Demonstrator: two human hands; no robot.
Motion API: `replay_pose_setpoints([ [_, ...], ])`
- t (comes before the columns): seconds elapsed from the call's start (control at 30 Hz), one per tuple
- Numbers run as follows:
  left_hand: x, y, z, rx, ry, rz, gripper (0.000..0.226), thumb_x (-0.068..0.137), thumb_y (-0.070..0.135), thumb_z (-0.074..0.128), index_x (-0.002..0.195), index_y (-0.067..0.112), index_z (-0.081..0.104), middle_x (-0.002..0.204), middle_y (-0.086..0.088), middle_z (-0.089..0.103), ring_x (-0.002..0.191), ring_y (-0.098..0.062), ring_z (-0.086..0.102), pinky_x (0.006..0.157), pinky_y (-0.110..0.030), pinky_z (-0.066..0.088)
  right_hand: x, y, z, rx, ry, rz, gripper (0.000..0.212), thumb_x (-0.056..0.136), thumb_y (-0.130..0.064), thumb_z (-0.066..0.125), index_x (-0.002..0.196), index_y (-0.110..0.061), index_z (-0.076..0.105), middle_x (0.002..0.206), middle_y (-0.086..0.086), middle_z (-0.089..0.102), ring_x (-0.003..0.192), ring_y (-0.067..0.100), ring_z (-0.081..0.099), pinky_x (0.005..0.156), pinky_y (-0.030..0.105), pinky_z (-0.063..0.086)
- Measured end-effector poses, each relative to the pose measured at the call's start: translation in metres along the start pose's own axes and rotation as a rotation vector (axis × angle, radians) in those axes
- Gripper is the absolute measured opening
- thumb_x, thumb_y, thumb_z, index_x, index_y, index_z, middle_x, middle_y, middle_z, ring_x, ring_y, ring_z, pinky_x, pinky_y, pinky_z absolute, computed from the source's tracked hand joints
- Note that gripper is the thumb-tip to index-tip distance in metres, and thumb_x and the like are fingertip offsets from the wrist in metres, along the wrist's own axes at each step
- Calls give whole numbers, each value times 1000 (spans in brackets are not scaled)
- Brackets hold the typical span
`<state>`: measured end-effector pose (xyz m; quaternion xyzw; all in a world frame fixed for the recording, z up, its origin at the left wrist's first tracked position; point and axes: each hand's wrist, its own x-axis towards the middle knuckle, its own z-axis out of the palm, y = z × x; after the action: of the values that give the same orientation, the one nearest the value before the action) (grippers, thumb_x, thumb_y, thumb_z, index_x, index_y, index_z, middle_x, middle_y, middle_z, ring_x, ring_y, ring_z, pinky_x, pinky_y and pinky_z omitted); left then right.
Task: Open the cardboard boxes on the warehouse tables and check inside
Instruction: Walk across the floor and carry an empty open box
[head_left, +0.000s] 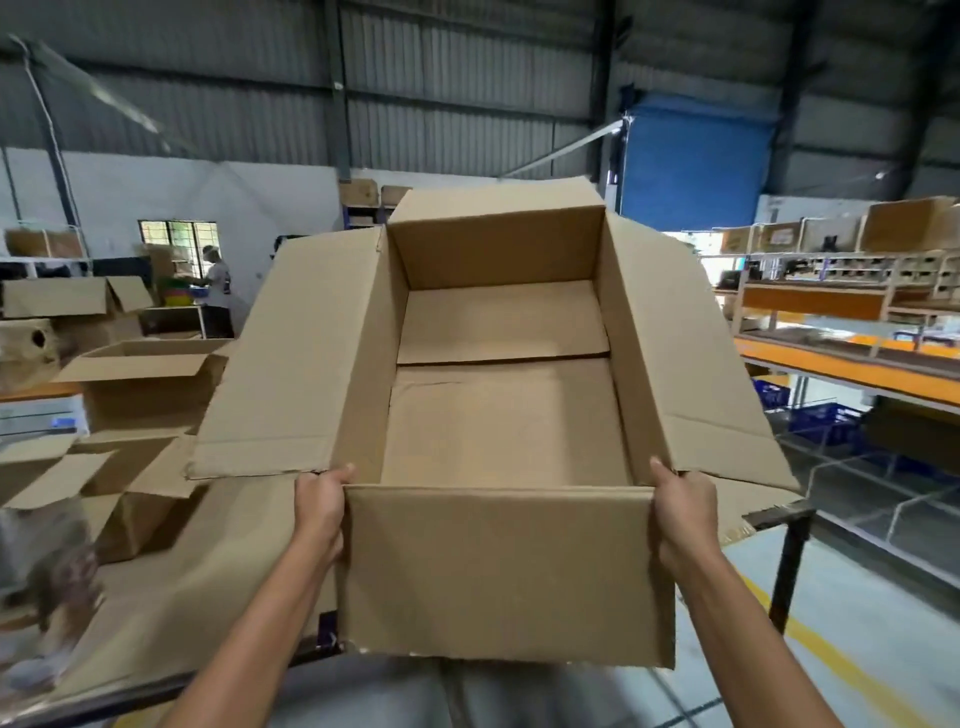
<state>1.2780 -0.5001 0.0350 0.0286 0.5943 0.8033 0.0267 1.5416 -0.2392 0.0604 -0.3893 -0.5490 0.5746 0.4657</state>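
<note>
Far to the left of the big box, we see smaller open boxes (140, 384) standing with their flaps up. Behind them, left of the big box and well apart from it, a person (215, 291) stands by a window.

At the big box's near left corner our left hand (319, 514) grips it: the thumb lies over the rim and the fingers wrap the outer side.

The big box (498, 571) sits in the middle, tipped toward us, with all four flaps folded out. Inside we see only its bare cardboard bottom flaps. Its near wall hangs past the edge of the table (779, 513); we cannot tell whether its base touches the tabletop.

At the box's near right corner our right hand (680, 514) holds it the same way, thumb on the rim.

Right of the box, well apart, stand orange shelves (831, 301), with blue crates (826, 415) beneath them.
</note>
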Motion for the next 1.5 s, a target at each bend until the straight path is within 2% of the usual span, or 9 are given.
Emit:
replay_pose_setpoints([
  [0.13,-27,-20,76,-16,-73,-37,58,65,23,73,112,-9,61,107,-21,67,91,-30,62,78,-41,50,23,-21,-76,-51,95,-51,35,99,-19,58,69,-5,48,71,6,49,81,28,48,64,36,32],
  [0.4,-143,-61,246,-13,-274,-77,6,83,2,69,87,-2,66,83,-11,66,78,-24,62,68,-29,48,86,-27,-246,-43,251,-15,29,94,-25,66,75,-10,51,85,12,59,77,27,53,76,36,39],
  [0.53,-186,-100,318,11,-356,-112,25,83,1,68,105,-8,63,87,-12,67,83,-27,64,66,-28,48,114,-14,-318,-116,396,-15,30,100,-27,56,83,-3,51,90,12,54,90,29,49,76,34,35],
  [0.73,-231,-158,425,87,-515,-189,13,84,6,68,94,-3,66,91,-15,67,85,-26,62,78,-36,48,158,16,-411,-213,594,38,39,101,-27,54,68,-7,46,81,14,53,85,32,50,70,35,33],
  [0.87,-249,-203,504,145,-644,-211,7,90,9,65,89,2,63,78,-8,61,72,-22,57,68,-32,45,198,37,-457,-247,692,63,40,101,-24,54,68,-2,47,71,7,49,82,30,48,73,35,35],
  [1.0,-248,-256,593,153,-756,-244,31,75,24,71,92,-1,66,89,-17,68,86,-32,65,81,-50,54,254,51,-496,-261,789,70,39,99,-26,56,88,11,60,86,19,60,86,32,55,73,35,36],
  [1.23,-249,-337,748,190,-933,-340,37,68,21,67,97,-2,67,99,-20,70,98,-38,67,96,-63,49,362,72,-548,-350,958,116,34,97,-26,59,82,4,61,97,27,64,93,37,59,78,41,41],
  [1.37,-248,-380,816,283,-980,-425,38,69,18,68,101,-1,65,112,-27,67,103,-41,66,93,-58,52,414,89,-568,-395,1021,171,35,96,-23,61,90,12,65,102,31,66,98,40,61,74,36,36],
  [1.5,-268,-393,865,357,-999,-417,16,90,9,66,101,0,61,97,-14,63,89,-29,59,77,-36,46,468,108,-594,-480,1015,231,37,97,-21,60,98,16,66,108,34,65,104,46,59,78,38,38],
])
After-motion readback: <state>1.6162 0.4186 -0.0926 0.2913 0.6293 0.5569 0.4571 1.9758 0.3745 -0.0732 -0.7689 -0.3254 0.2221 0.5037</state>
